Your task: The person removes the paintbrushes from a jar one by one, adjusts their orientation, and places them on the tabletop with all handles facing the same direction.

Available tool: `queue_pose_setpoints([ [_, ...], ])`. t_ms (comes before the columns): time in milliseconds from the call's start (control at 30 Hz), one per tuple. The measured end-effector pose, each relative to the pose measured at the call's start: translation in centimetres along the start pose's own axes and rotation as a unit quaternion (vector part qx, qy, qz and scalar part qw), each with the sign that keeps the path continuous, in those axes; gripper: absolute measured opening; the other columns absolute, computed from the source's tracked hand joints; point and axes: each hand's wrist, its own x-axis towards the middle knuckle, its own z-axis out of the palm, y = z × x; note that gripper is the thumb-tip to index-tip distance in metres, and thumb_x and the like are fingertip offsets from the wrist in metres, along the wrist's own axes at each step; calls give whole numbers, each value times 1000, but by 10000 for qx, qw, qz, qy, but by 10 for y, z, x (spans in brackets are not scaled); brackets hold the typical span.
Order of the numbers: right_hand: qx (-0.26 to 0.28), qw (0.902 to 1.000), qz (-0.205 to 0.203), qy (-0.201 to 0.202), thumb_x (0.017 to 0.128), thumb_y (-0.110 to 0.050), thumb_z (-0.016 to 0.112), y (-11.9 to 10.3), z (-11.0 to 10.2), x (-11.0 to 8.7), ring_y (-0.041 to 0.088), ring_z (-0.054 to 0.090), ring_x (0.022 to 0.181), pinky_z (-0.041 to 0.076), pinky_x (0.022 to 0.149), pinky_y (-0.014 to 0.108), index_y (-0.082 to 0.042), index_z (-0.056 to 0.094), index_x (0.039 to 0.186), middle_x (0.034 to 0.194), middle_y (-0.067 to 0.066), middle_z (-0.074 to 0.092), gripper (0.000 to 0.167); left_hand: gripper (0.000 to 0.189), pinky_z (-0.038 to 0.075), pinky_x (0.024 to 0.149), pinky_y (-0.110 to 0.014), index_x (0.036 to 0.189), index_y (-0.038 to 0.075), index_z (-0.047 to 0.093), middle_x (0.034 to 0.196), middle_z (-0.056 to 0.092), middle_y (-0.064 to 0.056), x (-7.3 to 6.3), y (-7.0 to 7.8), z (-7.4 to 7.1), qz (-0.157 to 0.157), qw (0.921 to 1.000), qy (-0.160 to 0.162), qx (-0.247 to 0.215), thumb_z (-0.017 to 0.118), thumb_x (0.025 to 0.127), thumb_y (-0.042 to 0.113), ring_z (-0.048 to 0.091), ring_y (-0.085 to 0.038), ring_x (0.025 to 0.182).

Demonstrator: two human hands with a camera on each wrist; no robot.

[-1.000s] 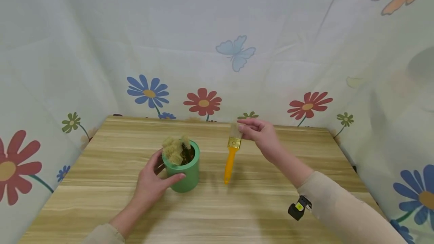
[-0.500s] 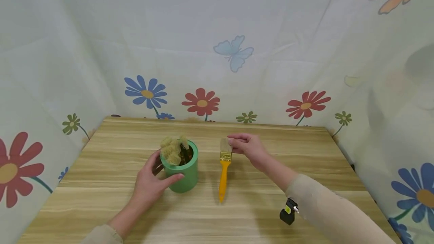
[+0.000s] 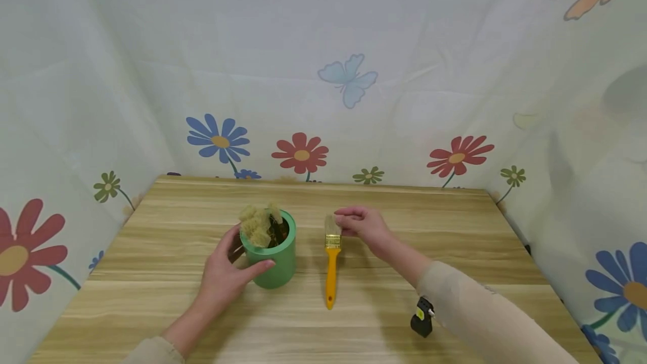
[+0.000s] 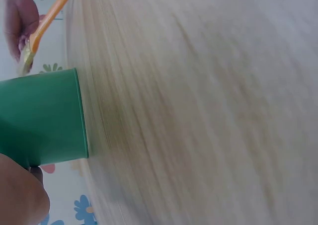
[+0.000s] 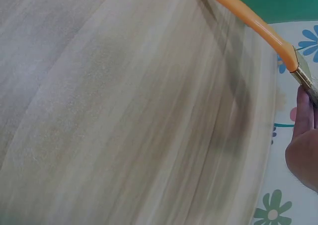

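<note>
A green pot (image 3: 278,265) stands on the table, left of the middle in the head view. Fuzzy tan clumps (image 3: 255,223) and a dark brown filling show in its mouth; their kind is unclear. My left hand (image 3: 221,274) holds the pot from its left side, thumb along the front. To the right of the pot, my right hand (image 3: 368,230) pinches a paintbrush (image 3: 331,277) by its pale bristles. The orange-yellow handle points down toward me. In the right wrist view the handle (image 5: 258,24) casts a shadow on the wood, and the bristles are mostly out of frame.
The wood-grain table (image 3: 434,229) reaches back to a white cloth (image 3: 242,83) printed with flowers and butterflies, which also hangs at both sides. A small black device (image 3: 422,317) is worn at my right forearm.
The right hand has brought the paintbrush leftward and nearer to me, closer to the pot, with its handle swinging more upright in view. My left hand and the pot have stayed in place.
</note>
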Motion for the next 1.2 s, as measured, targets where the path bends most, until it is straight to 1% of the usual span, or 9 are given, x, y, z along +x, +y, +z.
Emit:
queue_pose_setpoints([
  [200,-213,9997,-20,88,101,-1,72,7,6,5,19,77,93,66,95,45,9,72,125,114,19,78,25,99,51,117,-48,160,15,45,154,56,-11,0,-1,-1,2,10000,23,-24,98,79,33,57,-34,140],
  [267,-265,9996,-52,101,101,0,71,9,7,6,19,77,93,66,95,45,11,71,124,114,20,78,25,99,50,118,-49,160,15,44,154,57,-12,1,-2,-1,-13,10000,25,-21,98,79,33,57,-34,140],
  [500,-390,9991,-129,38,101,2,72,13,8,7,17,75,93,67,91,39,14,69,124,118,25,76,26,100,50,118,-49,160,15,44,154,57,-12,1,-2,-1,-7,10000,25,-52,99,79,33,56,-34,140],
  [667,-499,9987,-100,79,101,-1,73,19,8,9,21,75,96,67,93,41,14,69,124,119,25,75,28,100,51,117,-47,160,14,44,154,57,-13,1,-1,-1,1,10000,38,-51,99,78,31,56,-34,140],
  [800,-570,9982,-100,165,100,0,73,22,8,11,21,75,95,67,93,42,13,70,123,116,24,76,26,100,51,117,-47,160,15,44,153,57,-13,2,-1,-1,-20,10000,30,-49,99,78,33,57,-34,140],
  [1000,-797,9965,-71,233,99,0,74,24,7,12,18,75,91,67,89,36,13,70,123,112,23,77,27,101,50,118,-48,161,15,44,154,57,-13,3,-2,-1,-34,10000,14,-11,98,78,35,56,-34,141],
  [1200,-1204,9923,-34,273,99,-4,77,24,4,10,23,77,97,67,87,31,8,72,121,109,17,79,26,101,50,118,-49,161,16,43,154,56,-13,4,-1,-2,-65,10000,-22,-26,98,79,36,56,-35,141],
])
